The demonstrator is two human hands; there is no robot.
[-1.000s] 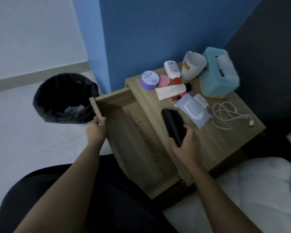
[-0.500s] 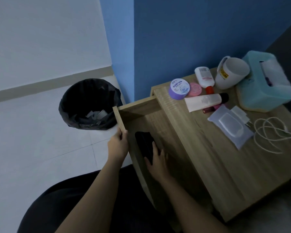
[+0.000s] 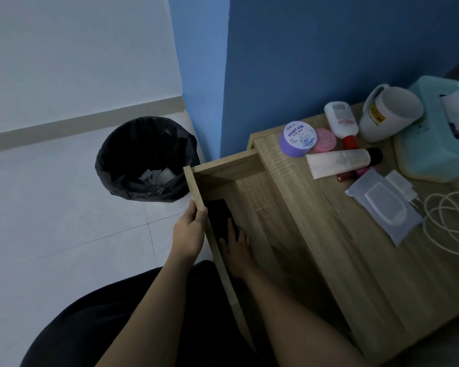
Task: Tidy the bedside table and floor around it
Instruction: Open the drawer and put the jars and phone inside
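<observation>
With the left hand [image 3: 188, 234] clamped on the open wooden drawer's front panel [image 3: 195, 188], the right hand [image 3: 235, 247] lay flat, fingers loose, on the flat black case [image 3: 219, 215] inside, so shutting early could pinch it.

A blue wall [image 3: 316, 62] stood behind the furniture, meeting a white wall [image 3: 77, 54] at the corner. White floor tiles [image 3: 51, 207] lay below, bordered by a pale skirting strip [image 3: 85, 123] along the white wall's base.
</observation>
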